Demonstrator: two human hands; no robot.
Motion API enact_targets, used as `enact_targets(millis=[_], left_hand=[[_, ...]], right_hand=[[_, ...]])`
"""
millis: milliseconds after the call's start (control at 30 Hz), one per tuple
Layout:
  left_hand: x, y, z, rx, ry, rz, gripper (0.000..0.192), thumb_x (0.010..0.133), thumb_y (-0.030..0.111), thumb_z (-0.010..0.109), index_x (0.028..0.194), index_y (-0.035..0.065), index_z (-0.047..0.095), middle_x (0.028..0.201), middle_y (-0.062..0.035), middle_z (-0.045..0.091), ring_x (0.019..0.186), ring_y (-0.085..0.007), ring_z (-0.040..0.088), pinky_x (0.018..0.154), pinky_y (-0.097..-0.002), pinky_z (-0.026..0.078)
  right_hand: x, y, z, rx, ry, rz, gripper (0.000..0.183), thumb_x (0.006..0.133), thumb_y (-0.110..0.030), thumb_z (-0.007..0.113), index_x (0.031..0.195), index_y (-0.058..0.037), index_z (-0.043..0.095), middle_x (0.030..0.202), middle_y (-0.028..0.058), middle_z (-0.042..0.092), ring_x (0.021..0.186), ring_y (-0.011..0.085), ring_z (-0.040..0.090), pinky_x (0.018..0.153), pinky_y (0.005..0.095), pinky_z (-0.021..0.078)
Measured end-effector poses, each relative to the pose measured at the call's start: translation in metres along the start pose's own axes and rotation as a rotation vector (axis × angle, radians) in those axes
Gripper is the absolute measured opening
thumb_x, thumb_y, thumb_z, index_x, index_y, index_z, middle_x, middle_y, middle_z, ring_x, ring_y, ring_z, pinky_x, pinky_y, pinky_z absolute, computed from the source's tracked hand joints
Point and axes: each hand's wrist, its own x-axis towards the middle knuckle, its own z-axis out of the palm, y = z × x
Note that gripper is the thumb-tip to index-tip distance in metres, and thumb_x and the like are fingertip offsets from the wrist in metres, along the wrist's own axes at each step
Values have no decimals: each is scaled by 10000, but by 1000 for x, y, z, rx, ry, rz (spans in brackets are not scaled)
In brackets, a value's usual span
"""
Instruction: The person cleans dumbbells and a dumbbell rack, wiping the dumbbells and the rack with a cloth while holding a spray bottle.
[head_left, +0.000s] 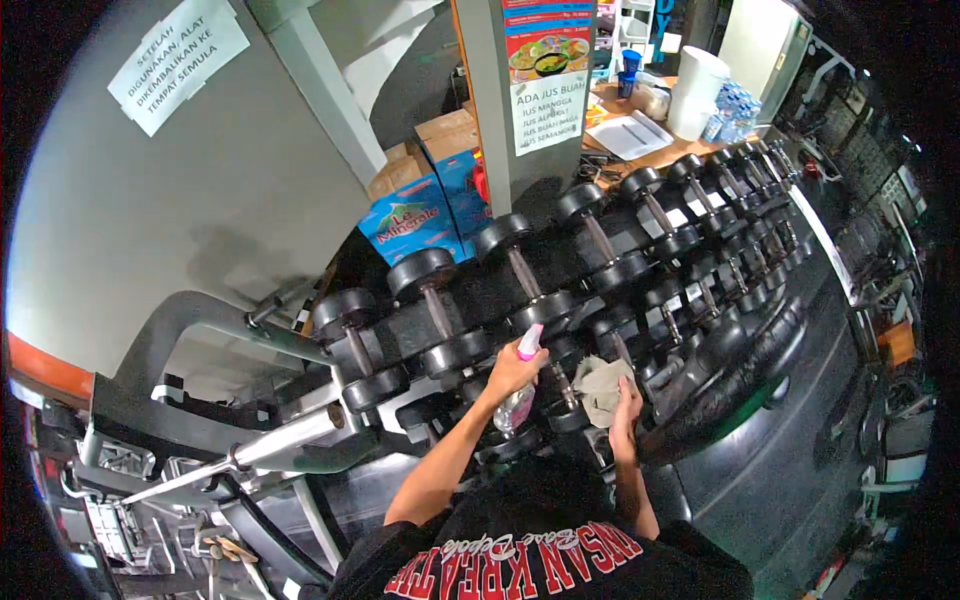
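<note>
My left hand (514, 373) grips the neck of a clear spray bottle (514, 411) with a white and pink trigger head. The bottle is upright over the lower tier of a dumbbell rack. To its right, my right hand (627, 409) holds a crumpled beige cloth (602, 390), apart from the bottle. Just beyond the bottle's nozzle lies a black dumbbell (525, 271) with a metal handle on the upper tier. Another dumbbell (439, 311) rests to its left. Below my hands, parts of the lower-tier dumbbells are hidden by my arms and the cloth.
A barbell (285, 435) on a machine frame juts in from the left. At right sits a black padded bench (739, 382) on dark flooring. Behind the rack are cardboard boxes (416, 217), a pillar bearing posters, and a wooden counter (660, 154) with water bottles (735, 112).
</note>
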Motion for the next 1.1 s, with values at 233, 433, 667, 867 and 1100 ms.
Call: enact_targets(millis=[233,433,667,867,1100], left_hand=[[-2,10,0,-40,31,58,169,861,185,643,873,36,564,687,-17,565,502,-98,561,461,-271,460],[-45,5,-24,-109,-35,131,166,857,147,642,930,25,557,678,-20,571,533,-88,556,496,-261,459],[-81,-20,-57,-128,-48,115,133,867,103,638,945,28,561,732,-17,575,546,-96,573,512,-250,468],[-94,-14,-73,-250,-26,52,174,852,100,647,976,16,560,744,-26,581,553,-90,558,527,-249,462],[-93,-12,-84,-258,-17,119,153,855,86,646,961,16,560,761,-27,571,554,-95,564,512,-252,469]], right_hand=[[16,-20,53,573,-105,108,534,904,-350,588,1315,-47,436,1250,86,533,1110,207,543,953,362,436],[60,-51,118,-188,139,-523,497,918,-246,583,1316,9,429,1253,172,539,1172,296,510,985,385,390],[57,-46,170,-948,-310,-1124,381,758,-74,592,1130,-145,630,1294,75,551,1223,289,478,1065,417,335],[25,-15,196,-1375,-545,-1341,302,861,-217,468,1068,-148,677,1356,78,495,1303,274,378,1125,472,201],[26,12,227,-2170,-661,-1321,342,882,-243,444,1062,-107,701,1325,75,530,1301,280,373,1120,443,173]])
